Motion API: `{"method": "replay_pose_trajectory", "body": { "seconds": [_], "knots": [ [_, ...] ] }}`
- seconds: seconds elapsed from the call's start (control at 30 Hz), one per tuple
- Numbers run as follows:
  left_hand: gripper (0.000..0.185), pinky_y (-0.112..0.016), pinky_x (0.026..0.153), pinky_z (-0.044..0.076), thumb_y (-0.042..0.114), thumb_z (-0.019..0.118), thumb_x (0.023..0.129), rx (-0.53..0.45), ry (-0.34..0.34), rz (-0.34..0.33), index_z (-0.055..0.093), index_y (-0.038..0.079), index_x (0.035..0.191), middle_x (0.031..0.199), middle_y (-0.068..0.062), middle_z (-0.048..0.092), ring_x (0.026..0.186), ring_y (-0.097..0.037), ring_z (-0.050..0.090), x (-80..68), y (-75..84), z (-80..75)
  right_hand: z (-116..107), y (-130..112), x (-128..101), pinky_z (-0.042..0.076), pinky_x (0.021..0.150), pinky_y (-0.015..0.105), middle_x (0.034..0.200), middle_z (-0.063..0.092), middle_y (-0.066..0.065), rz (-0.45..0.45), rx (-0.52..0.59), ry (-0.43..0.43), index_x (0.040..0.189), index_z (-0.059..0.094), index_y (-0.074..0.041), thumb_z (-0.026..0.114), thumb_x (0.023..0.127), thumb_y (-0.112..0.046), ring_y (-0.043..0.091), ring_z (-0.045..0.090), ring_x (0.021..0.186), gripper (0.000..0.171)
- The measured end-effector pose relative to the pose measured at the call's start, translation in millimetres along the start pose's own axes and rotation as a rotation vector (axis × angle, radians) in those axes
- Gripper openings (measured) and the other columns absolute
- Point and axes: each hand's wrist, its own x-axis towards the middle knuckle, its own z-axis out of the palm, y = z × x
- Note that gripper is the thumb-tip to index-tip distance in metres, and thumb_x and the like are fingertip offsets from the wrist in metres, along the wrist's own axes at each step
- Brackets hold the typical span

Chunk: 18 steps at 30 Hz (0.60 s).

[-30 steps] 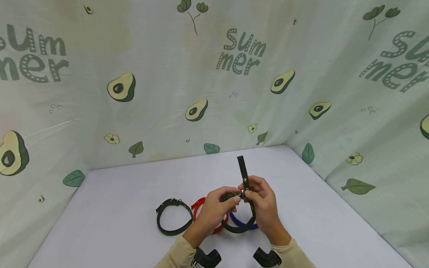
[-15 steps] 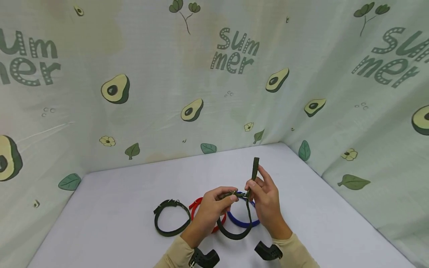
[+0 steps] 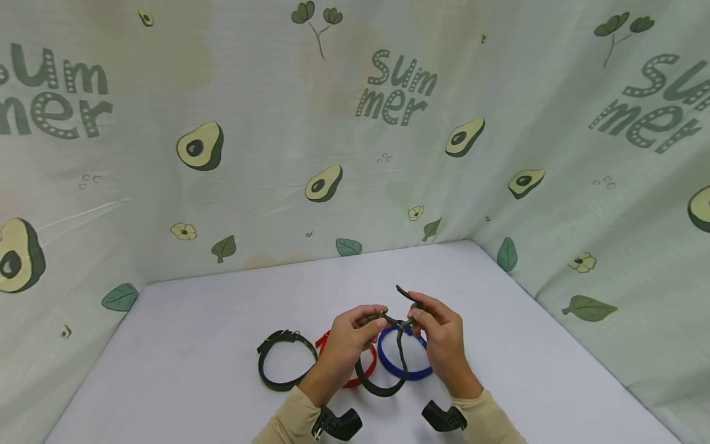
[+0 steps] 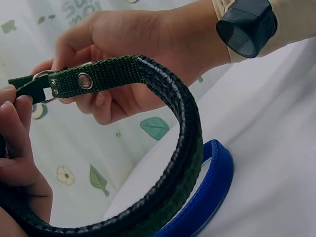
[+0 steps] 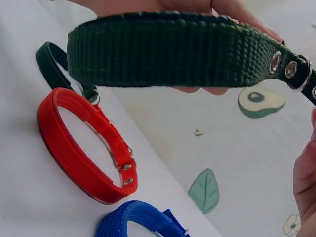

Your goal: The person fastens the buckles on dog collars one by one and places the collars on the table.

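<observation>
1. Hands met above the middle of the white table [image 3: 194,345]: the left hand [image 3: 349,336] and the right hand [image 3: 440,333] held one dark green collar [image 3: 383,385] up off the surface between them.
2. Left fingers were curled and pinched the collar at its metal buckle [image 4: 43,85]; in the left wrist view the webbing ran out from that pinch past a metal eyelet [image 4: 85,80] and curved down into a loop.
3. Right fingers were curled too, pinching the strap just at 3 o'clock of the buckle, with the free strap tip [image 3: 403,291] poking out toward 12 o'clock above the knuckles.
4. The collar's loop hung toward 6 o'clock under both hands, in front of the collars lying on the table.
5. A blue collar [image 3: 413,369] lay flat under the right hand, and a red collar [image 5: 86,148] lay just at its 9 o'clock side, partly hidden by the left hand in the head view.
6. A black collar [image 3: 285,364] rested at 9 o'clock of the red one, close beside it; whether the two touched could not be told.
7. An avocado-print cloth [image 3: 333,154] stood as a backdrop from 9 through 12 to 3 o'clock around the table.
8. Beige sleeves [image 3: 288,419] covered both forearms, each carrying a black wrist mount [image 3: 338,422].
</observation>
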Motion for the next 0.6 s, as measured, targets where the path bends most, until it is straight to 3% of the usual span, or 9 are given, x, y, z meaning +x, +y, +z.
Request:
{"method": "replay_pose_trajectory", "body": {
  "seconds": [0.27,0.6],
  "knots": [
    [0.034,-0.027,0.071,0.048,0.022,0.073,0.093,0.008,-0.004,-0.013,0.067,0.002,0.12,0.093,-0.008,0.065,0.077,-0.016,0.055,1.7,-1.7,-1.1,-3.8,1.1,0.0,0.049,0.053,0.027,0.079,0.06,0.018,-0.094,-0.125,-0.092,0.105,0.069,0.011,0.051,0.091,0.016,0.021,0.052,0.062,0.024],
    [0.038,-0.022,0.059,0.037,0.02,0.075,0.091,-0.029,-0.06,-0.074,0.065,-0.004,0.118,0.083,-0.001,0.064,0.069,-0.013,0.049,4.0,-6.0,-2.8,-5.8,0.0,-1.5,0.049,0.054,0.026,0.085,0.061,0.02,-0.191,-0.22,-0.155,0.1,0.073,0.003,0.049,0.087,0.021,0.017,0.055,0.066,0.032]
  ]
}}
